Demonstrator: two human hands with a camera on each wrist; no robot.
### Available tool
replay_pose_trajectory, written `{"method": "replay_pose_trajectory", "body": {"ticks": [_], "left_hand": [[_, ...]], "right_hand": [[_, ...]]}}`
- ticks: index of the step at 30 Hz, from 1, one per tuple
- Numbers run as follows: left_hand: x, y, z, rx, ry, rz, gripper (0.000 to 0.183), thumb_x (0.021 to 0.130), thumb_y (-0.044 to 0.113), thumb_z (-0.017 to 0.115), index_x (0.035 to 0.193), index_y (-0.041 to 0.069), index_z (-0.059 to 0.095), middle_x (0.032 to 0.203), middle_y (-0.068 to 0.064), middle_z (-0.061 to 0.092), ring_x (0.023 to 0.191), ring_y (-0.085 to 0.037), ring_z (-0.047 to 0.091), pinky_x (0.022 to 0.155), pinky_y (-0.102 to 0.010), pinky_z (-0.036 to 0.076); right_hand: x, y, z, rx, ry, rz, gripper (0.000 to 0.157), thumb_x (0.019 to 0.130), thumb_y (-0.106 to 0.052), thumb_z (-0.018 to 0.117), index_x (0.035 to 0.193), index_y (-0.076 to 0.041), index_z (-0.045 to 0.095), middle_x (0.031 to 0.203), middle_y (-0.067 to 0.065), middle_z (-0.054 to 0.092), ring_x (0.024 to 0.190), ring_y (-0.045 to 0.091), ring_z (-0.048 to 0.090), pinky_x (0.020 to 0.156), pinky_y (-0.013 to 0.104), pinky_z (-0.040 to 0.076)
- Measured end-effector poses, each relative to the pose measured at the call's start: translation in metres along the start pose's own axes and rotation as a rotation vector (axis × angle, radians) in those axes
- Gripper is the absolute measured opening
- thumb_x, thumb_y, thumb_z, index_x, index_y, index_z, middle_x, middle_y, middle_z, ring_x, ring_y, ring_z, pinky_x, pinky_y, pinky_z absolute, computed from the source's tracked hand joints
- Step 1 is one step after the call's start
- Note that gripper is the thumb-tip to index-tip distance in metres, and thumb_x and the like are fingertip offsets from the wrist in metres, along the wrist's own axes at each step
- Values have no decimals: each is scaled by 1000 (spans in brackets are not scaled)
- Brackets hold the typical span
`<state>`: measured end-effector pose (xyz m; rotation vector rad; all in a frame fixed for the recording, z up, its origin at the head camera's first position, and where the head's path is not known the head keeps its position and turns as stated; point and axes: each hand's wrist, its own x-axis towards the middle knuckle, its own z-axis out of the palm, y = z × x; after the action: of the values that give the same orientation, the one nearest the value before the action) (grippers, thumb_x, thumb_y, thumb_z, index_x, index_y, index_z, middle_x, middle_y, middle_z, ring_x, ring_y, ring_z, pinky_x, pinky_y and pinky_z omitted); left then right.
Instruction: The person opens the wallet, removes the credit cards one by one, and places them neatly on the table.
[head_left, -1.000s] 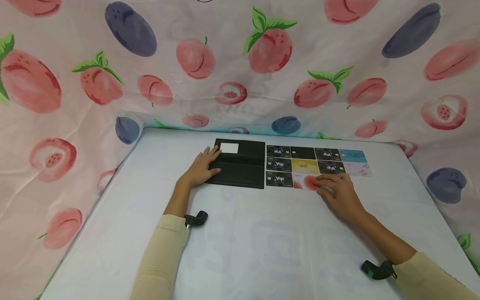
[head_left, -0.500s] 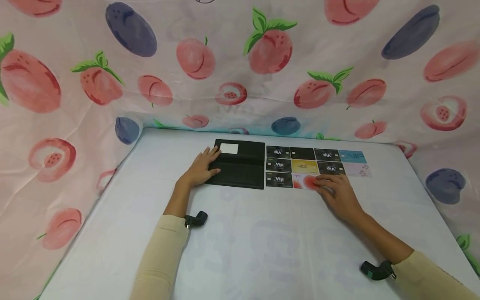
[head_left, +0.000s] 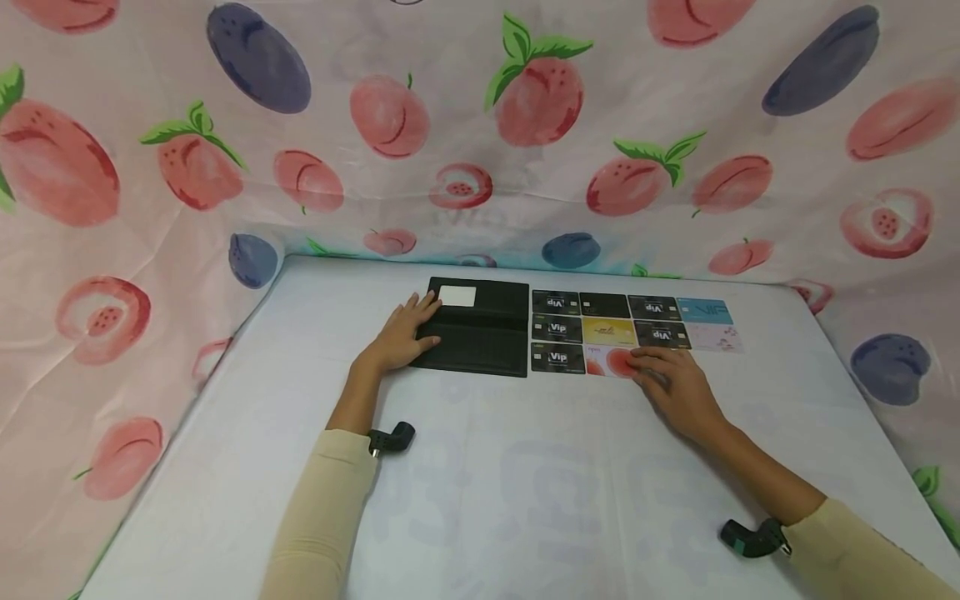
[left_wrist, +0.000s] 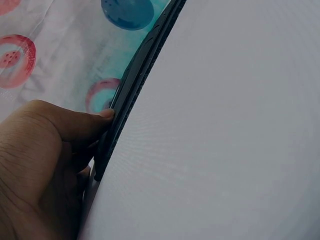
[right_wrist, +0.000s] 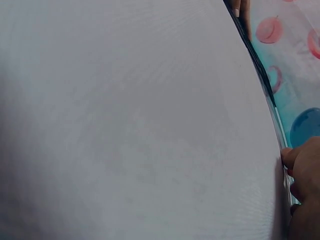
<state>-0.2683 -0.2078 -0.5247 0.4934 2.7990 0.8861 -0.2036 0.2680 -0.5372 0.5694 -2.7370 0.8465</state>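
Note:
A black wallet (head_left: 480, 350) lies unfolded and flat on the white table, with a white card-like rectangle (head_left: 457, 296) at its upper left. My left hand (head_left: 401, 335) rests on the wallet's left edge, fingers spread and thumb lower down; the left wrist view shows the thumb on the wallet's rim. Right of the wallet, several cards form neat rows. My right hand (head_left: 675, 383) touches the right end of a pink card with red fruit (head_left: 606, 361) in the front row; its fingers cover that end. Beside it lies a black Vip card (head_left: 557, 358).
A gold card (head_left: 609, 332) sits mid-grid, with black cards around it. A blue card (head_left: 705, 312) and a pale pink card (head_left: 717, 338) lie at the right end. Behind the table hangs a fruit-patterned cloth (head_left: 315, 125). Each wrist wears a small black camera (head_left: 392, 439).

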Motion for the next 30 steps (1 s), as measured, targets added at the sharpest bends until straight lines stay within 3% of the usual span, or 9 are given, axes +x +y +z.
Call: {"method": "replay_pose_trajectory", "body": {"ticks": [18, 23, 30], "left_hand": [[0, -3, 0, -13, -1, 24, 73, 104, 24, 64, 165, 4, 31, 175, -13, 15, 161, -35, 1, 129, -46, -4], [-3, -2, -1, -46, 16, -6, 72, 102, 24, 67, 165, 7, 34, 175, -12, 17, 161, -35, 1, 129, -50, 1], [-6, 2, -2, -54, 24, -25, 70, 104, 23, 65, 165, 7, 35, 174, -18, 17, 160, -40, 2, 128, -59, 5]], "right_hand": [[-2, 2, 1, 36, 12, 21, 32, 93, -7, 80, 125, -3, 76, 130, 17, 70, 123, 39, 55, 100, 62, 45], [-3, 0, -4, 84, 51, 83, 31, 98, -13, 75, 128, -4, 73, 126, 16, 69, 114, 34, 58, 92, 55, 50], [-8, -1, -11, 103, 80, 144, 34, 103, -16, 70, 134, -2, 69, 127, 19, 67, 106, 33, 57, 89, 49, 47]]}}
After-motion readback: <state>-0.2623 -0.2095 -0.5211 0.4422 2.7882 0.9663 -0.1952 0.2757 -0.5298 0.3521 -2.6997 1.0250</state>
